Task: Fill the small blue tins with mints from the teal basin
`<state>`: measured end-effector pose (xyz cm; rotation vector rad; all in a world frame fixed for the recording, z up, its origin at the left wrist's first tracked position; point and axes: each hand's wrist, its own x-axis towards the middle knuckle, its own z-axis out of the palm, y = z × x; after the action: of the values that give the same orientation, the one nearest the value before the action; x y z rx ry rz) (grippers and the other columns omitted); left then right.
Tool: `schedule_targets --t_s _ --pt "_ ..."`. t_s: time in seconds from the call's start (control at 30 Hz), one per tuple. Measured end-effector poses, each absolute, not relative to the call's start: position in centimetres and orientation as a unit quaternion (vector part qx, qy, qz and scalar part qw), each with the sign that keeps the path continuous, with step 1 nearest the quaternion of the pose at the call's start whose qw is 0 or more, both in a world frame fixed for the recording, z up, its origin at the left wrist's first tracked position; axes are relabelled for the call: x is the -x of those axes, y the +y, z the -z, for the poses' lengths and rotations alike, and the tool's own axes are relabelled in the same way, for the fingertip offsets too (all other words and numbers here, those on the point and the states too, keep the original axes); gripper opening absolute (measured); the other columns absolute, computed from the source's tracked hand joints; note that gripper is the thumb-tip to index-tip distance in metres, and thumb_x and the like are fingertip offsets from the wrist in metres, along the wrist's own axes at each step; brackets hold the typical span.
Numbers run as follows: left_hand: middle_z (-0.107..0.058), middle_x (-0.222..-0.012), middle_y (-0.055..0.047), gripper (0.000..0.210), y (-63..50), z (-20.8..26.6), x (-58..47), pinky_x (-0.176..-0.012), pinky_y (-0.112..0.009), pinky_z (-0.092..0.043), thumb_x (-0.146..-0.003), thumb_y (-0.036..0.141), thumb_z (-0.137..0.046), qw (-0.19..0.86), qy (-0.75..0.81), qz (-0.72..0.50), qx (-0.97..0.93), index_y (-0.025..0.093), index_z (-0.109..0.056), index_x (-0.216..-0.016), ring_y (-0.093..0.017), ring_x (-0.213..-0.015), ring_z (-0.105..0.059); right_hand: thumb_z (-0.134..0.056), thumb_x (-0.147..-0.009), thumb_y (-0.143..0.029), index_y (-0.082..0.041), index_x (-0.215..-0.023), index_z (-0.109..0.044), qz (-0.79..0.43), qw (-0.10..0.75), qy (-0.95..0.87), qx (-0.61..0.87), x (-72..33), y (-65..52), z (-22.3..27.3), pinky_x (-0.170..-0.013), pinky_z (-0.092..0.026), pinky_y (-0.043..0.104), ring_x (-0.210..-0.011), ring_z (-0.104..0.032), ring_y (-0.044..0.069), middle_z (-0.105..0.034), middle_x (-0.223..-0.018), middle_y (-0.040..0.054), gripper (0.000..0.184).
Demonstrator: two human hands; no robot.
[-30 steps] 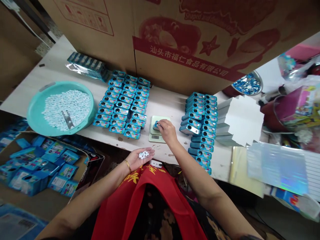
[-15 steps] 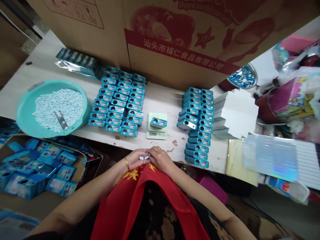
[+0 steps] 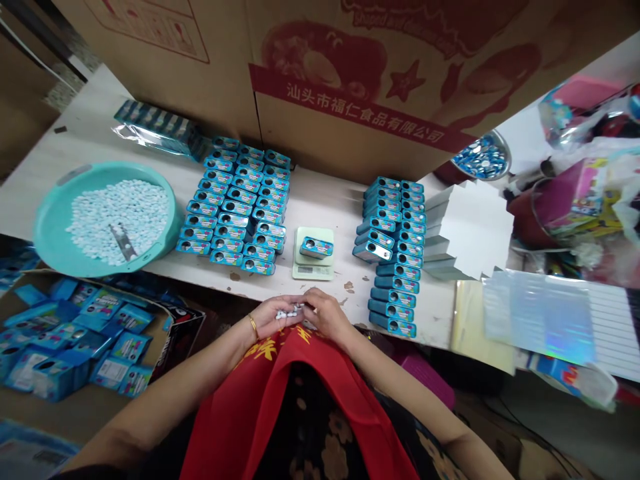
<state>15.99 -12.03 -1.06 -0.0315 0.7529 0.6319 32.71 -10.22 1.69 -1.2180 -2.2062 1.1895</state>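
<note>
Several small white candies point(image 3: 286, 314) lie in the cupped palm of my left hand point(image 3: 265, 316), which is turned upward just in front of the table edge. My right hand point(image 3: 325, 313) meets it from the right, its fingers bent and pinched together over the candies. What sits between those fingertips is too small to make out. Just beyond both hands, a pale green scale point(image 3: 313, 272) carries one blue box point(image 3: 317, 247) with a dark round window. At the left stands a turquoise basin point(image 3: 50, 243) of white candies, with a flat metal piece point(image 3: 123, 241) on them.
Rows of blue boxes point(image 3: 230, 219) stand left of the scale, and more boxes point(image 3: 395, 287) to its right. A large carton point(image 3: 310, 140) walls off the back. White folded card point(image 3: 480, 227) and clear sheets point(image 3: 545, 317) lie right. An open carton point(image 3: 105, 333) of blue boxes sits lower left.
My hands have opened apart slightly, so more of the candies show in my left palm. My right hand has lifted and shifted a little right. The box on the scale stays put.
</note>
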Motion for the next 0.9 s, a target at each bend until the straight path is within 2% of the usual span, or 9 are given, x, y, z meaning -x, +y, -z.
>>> schedule_targets --t_s 0.2,0.4,0.47,0.57,0.67,0.8,0.9 --pt "-0.061 -0.102 -0.019 0.036 -11.1 0.7 -15.9 -0.089 -0.031 -0.041 -0.065 -0.002 -0.047 0.857 0.388 -0.335 0.049 0.004 -0.057 -0.099 -0.024 -0.100 -0.055 -0.049 -0.074 -0.014 -0.018 -0.083 -0.061 -0.368 0.314 -0.722 0.494 -32.3 -3.7 -1.8 -0.065 -0.044 0.023 -0.070 -0.053 0.011 -0.058 -0.080 0.0021 0.016" --pt "-0.062 -0.099 -0.018 0.033 -11.3 0.6 -15.5 -0.082 -0.029 -0.046 -0.067 -0.002 -0.047 0.844 0.400 -0.350 0.071 0.003 -0.056 -0.098 -0.023 -0.094 -0.058 -0.048 -0.077 -0.021 -0.018 -0.083 -0.063 -0.317 0.340 -0.705 0.536 -32.0 -0.2 -1.3 -0.071 -0.044 0.026 -0.075 -0.055 0.013 -0.059 -0.081 0.0030 0.016" --pt "-0.062 -0.097 -0.016 0.027 -11.3 0.9 -15.4 -0.075 -0.027 -0.048 -0.072 0.004 -0.049 0.840 0.396 -0.361 0.087 0.004 -0.056 -0.097 -0.021 -0.089 -0.060 -0.046 -0.079 -0.023 -0.019 -0.089 -0.062 -0.322 0.325 -0.726 0.513 -32.1 -1.5 -1.5 -0.074 -0.044 0.027 -0.079 -0.055 0.014 -0.059 -0.085 0.0039 0.019" --pt "-0.063 -0.088 -0.013 0.021 -10.7 1.3 -15.4 -0.058 -0.022 -0.050 -0.079 0.020 -0.049 0.836 0.387 -0.370 0.116 0.007 -0.057 -0.093 -0.018 -0.077 -0.062 -0.051 -0.078 -0.028 -0.022 -0.107 -0.055 -0.304 0.248 -0.809 0.438 -32.4 -3.6 -1.9 -0.086 -0.039 0.032 -0.101 -0.048 0.018 -0.055 -0.108 0.0057 0.030" --pt "-0.060 -0.070 -0.008 0.017 -10.5 1.5 -15.1 -0.038 -0.014 -0.039 -0.079 0.024 -0.050 0.829 0.404 -0.366 0.129 0.008 -0.057 -0.081 -0.010 -0.057 -0.058 -0.055 -0.075 -0.031 -0.022 -0.123 -0.041 -0.200 0.177 -0.817 0.512 -32.8 -3.8 -1.2 -0.092 -0.032 0.041 -0.113 -0.036 0.025 -0.041 -0.126 0.0093 0.051" --pt "-0.052 -0.057 -0.002 0.015 -12.0 1.9 -13.4 -0.028 -0.010 -0.021 -0.078 0.021 -0.052 0.821 0.435 -0.345 0.132 0.009 -0.053 -0.070 -0.005 -0.043 -0.047 -0.049 -0.077 -0.023 -0.020 -0.120 -0.043 -0.170 0.110 -0.795 0.571 -33.7 -1.1 0.7 -0.082 -0.037 0.037 -0.098 -0.044 0.024 -0.051 -0.111 0.0100 0.043" --pt "-0.051 -0.057 0.000 0.015 -13.7 2.4 -11.5 -0.028 -0.009 -0.019 -0.076 0.023 -0.055 0.793 0.465 -0.363 0.152 0.009 -0.052 -0.071 -0.002 -0.040 -0.042 -0.047 -0.078 -0.021 -0.018 -0.114 -0.046 -0.180 0.132 -0.793 0.567 -34.3 1.9 1.4 -0.080 -0.039 0.033 -0.092 -0.047 0.022 -0.054 -0.103 0.0082 0.037"
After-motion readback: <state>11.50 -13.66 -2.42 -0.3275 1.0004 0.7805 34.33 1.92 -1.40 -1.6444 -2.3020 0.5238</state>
